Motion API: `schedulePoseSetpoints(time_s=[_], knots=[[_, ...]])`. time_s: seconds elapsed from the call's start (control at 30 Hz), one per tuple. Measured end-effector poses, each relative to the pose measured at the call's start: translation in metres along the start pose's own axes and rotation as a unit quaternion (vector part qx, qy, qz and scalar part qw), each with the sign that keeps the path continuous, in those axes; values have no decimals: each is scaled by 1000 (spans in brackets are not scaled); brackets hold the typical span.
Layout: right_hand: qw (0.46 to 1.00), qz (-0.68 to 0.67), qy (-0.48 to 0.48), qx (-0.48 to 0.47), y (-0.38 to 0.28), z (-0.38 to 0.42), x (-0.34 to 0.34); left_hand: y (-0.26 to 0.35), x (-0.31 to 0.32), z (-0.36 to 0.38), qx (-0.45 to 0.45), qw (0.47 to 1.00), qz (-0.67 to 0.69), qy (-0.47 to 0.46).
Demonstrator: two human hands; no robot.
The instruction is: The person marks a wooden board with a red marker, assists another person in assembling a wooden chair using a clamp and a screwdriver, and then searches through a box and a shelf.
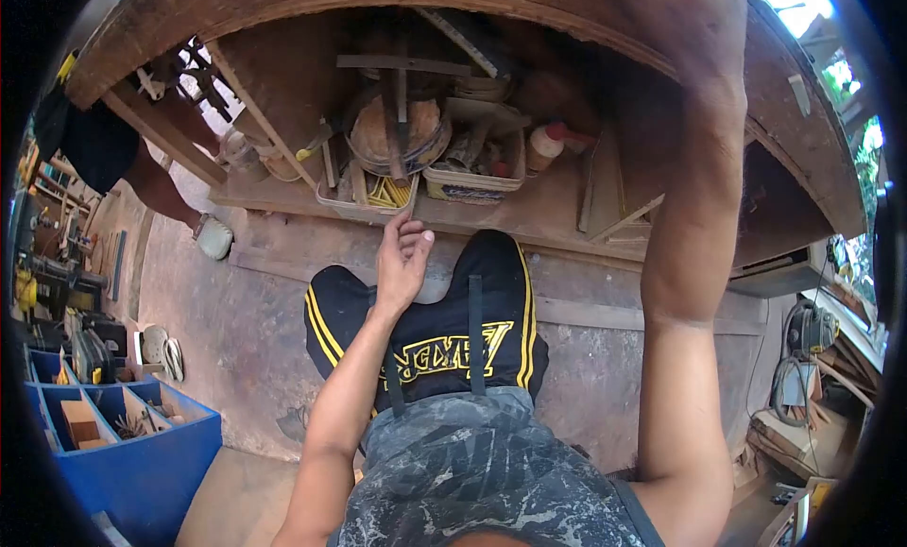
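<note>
My left hand (404, 256) is palm up with loosely curled fingers, the index fingertip right at the rim of a small plastic tub (354, 210) on the low shelf. Nothing shows in its palm. Yellow sticks (389, 192) lie in that tub, with a long wooden-handled tool slanting down over them. Beside it stands a second tub (472, 184) filled with mixed small items. Behind them sits a round container (402, 131) with an orange-brown top. My right hand (694, 18) is up at the bench edge, its fingers hidden in shadow and by the frame's edge.
The curved bench top (283, 1) overhangs the shelf. A bottle with a red cap (545, 148) stands right of the tubs. A blue divided box (132, 452) is at lower left. Another person's leg and shoe (213, 237) show at left. A corded power tool (811, 328) sits at right.
</note>
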State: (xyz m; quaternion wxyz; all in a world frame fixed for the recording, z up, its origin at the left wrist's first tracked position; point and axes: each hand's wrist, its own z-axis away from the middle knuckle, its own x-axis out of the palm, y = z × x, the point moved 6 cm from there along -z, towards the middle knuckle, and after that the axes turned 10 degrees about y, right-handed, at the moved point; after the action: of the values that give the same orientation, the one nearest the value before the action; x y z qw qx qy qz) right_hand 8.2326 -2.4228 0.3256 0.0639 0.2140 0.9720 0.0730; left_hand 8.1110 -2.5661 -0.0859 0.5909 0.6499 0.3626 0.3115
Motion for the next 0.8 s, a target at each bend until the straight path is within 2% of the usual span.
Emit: schedulePoseSetpoints(time_s=[0.1,0.23,0.33,0.43,0.5,0.63,0.73,0.8], knots=[[999,-31,-4,10,3,0,-2,-3,1,2,-37,999,4,-19],[999,-42,-13,30,11,2,-5,0,7,2,-10,1000,4,-8],[998,-48,36,-16,16,5,-3,-2,14,7,-7,1000,-22,-20],[998,-29,42,-23,17,7,-4,-8,23,15,-33,998,-23,-41],[996,-63,44,-38,11,8,-12,-9,28,22,-64,995,-40,-64],[996,-64,26,-59,15,10,-9,-14,31,27,-72,994,-42,-64],[996,-24,39,-74,22,10,1,-13,30,26,-74,996,-26,-52],[993,-44,58,-88,20,9,1,-9,30,25,-67,996,-28,-46]])
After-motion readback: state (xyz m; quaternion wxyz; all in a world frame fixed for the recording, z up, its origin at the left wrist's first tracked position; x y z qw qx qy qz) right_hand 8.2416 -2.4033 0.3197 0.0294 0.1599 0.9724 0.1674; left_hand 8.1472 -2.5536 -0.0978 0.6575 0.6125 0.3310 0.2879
